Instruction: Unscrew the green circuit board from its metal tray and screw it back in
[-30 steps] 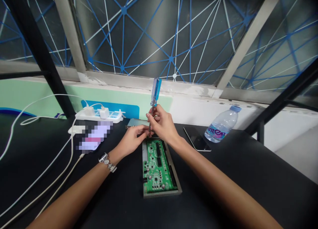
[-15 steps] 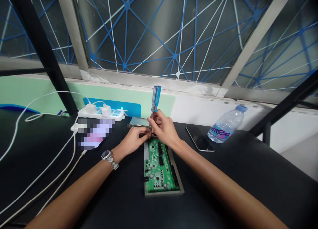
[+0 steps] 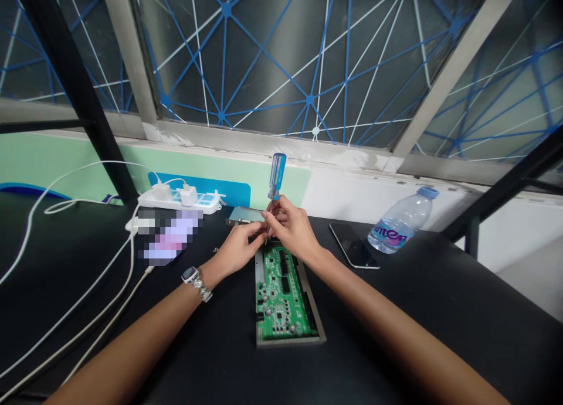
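Green circuit board (image 3: 275,299) in a metal frame (image 3: 292,342) lies mid-surface (image 3: 352,370), a blue-handled screwdriver (image 3: 277,175) near-upright at its far end, closed in the fingers of the right hand (image 3: 294,224). Fingers of the left hand (image 3: 235,251) bunch beside the shaft, their hold unclear. Tilted pressure could slip the tip, scratching components.

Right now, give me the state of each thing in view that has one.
Screwdriver, handle up, gripped by the right hand
Left hand, fingers bent near the screwdriver's lower end
Circuit board, face up, uncovered
Bottle, capped
Right phone, screen dark
Left phone, screen lit
Power strip, two plugs in
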`<action>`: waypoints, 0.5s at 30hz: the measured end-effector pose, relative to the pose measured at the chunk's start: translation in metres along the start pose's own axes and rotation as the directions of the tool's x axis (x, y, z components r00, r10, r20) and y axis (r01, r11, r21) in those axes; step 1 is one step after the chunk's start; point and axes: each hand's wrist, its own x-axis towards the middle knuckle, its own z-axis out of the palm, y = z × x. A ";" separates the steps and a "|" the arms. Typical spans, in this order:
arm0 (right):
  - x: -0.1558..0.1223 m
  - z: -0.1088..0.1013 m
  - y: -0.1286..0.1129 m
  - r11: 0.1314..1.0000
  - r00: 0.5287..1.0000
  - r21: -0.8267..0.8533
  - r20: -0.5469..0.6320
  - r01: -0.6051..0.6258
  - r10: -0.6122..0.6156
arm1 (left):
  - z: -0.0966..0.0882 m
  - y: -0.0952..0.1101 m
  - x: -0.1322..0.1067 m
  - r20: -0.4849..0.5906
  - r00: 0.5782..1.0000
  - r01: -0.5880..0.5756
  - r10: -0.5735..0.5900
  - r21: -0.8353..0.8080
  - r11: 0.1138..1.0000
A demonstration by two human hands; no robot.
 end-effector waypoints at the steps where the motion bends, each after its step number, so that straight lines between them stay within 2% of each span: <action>1: 0.000 0.000 0.001 1.000 1.000 0.009 0.007 -0.009 0.009 | 0.001 -0.001 0.000 -0.004 1.000 0.002 -0.002 -0.006 1.000; 6: 0.002 0.000 -0.002 0.999 0.999 -0.002 0.004 -0.036 0.036 | 0.000 -0.004 0.001 -0.009 0.999 0.036 -0.036 -0.005 0.999; 11: 0.007 -0.007 -0.018 0.995 0.993 -0.056 -0.097 -0.079 0.074 | 0.000 0.000 0.001 -0.033 0.999 0.042 -0.042 0.003 0.999; 15: 0.012 -0.013 -0.027 0.979 0.979 -0.201 -0.203 -0.020 -0.021 | 0.001 0.004 0.001 -0.036 0.998 0.043 -0.044 -0.003 0.999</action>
